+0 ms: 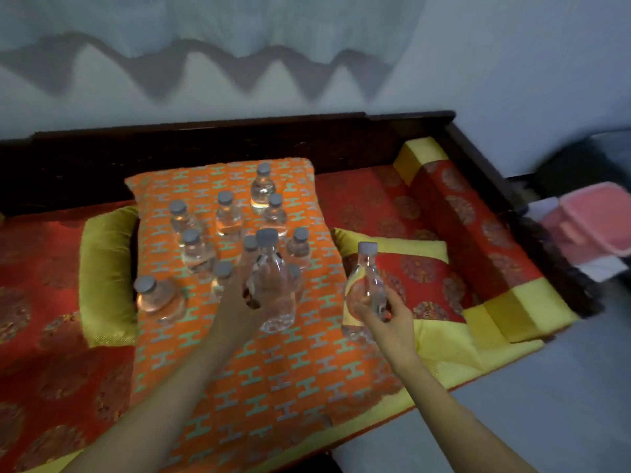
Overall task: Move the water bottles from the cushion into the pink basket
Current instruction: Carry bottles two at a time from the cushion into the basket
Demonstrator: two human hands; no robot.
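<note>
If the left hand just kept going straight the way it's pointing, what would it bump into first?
Probably the standing bottles just beyond it on the orange cushion. The left hand grips a bottle, which would strike them first. Depth is unclear.

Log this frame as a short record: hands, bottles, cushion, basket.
left hand: grips one water bottle, upright, above the orange cushion
right hand: grips a second bottle, just right of the cushion
remaining bottles: about ten, upright on the cushion
pink basket: far right, blurred, contents unclear
</note>
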